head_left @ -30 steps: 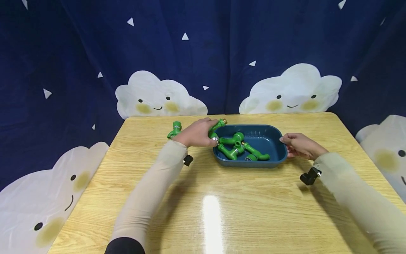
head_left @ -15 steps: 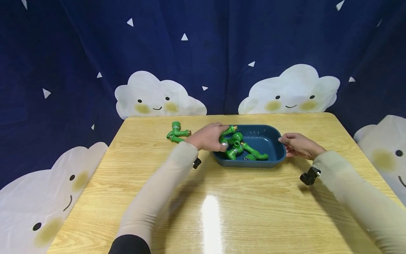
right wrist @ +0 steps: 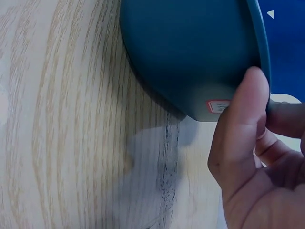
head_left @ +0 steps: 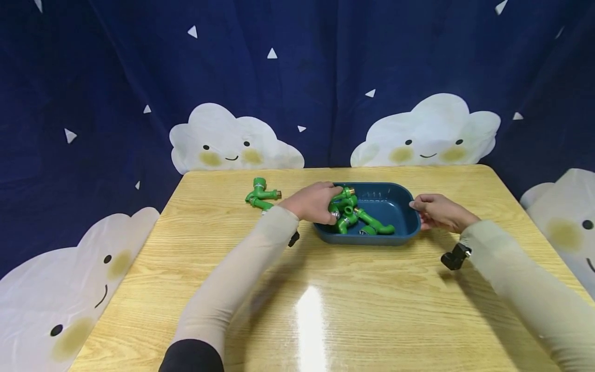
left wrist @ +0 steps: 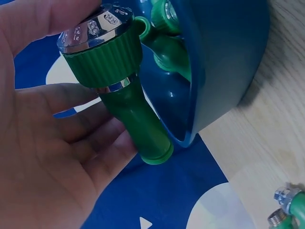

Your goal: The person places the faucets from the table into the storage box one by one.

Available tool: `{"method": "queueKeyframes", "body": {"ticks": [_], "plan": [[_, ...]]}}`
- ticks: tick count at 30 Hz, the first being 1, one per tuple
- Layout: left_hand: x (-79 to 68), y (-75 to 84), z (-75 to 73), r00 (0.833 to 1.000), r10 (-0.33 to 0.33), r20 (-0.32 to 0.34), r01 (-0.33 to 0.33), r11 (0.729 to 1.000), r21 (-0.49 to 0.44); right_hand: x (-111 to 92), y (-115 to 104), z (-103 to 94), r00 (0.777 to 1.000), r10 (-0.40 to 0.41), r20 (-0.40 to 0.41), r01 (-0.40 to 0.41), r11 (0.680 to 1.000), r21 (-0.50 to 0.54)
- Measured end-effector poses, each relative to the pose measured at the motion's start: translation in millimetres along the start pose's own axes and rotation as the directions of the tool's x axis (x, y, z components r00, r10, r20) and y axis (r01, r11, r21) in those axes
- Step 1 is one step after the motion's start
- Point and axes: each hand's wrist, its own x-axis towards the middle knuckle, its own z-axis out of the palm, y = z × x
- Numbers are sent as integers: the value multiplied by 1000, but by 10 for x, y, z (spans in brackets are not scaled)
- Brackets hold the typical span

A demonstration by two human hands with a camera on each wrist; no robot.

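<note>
Green-bodied tap [left wrist: 136, 112], silver at the cap and collar, is held over the left end of a dark blue tub [head_left: 364, 240] by the left hand [head_left: 312, 203]. Thumb and fingers grip it; the thumb covers part of the silver cap, and the wrist view cuts off the thumb's upper edge. Whether the tap touches the tub or its contents cannot be told. The right hand [head_left: 440, 213] pinches the tub's rim at the opposite end; its lower fingers are largely hidden in the head view.

Further green taps [head_left: 375, 225] lie tangled inside the tub, partly covered by the left hand; their exact number cannot be made out. More green taps [head_left: 261, 195] lie on the table left of the tub, one running out of sight behind the left hand and sleeve. A red-bordered label [right wrist: 218, 106] on the tub's outer wall is partly covered by the right hand, its print illegible.

Surface: a pale wood-grained table [head_left: 386, 305], rounded at the far corners, with a bright strip of glare near the front. Backdrop: navy curtain [head_left: 321, 62] bearing white triangles and smiling clouds [head_left: 432, 137], those at either side cut by the frame.
</note>
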Motion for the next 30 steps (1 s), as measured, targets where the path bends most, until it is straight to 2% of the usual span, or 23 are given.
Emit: {"method": "queueKeyframes", "body": {"ticks": [9,16,30], "plan": [[97,123,-71,1000,20,-5,-20,999,36,-3,-7,-10,1000,-6,8,6,1000,8],[192,130,-73,999,38,-24,-37,998,49,10,-41,34,1000,-11,20,10,1000,21],[265,157,-70,999,18,31,-20,999,41,63,-93,157,1000,-22,20,21,999,31]]}}
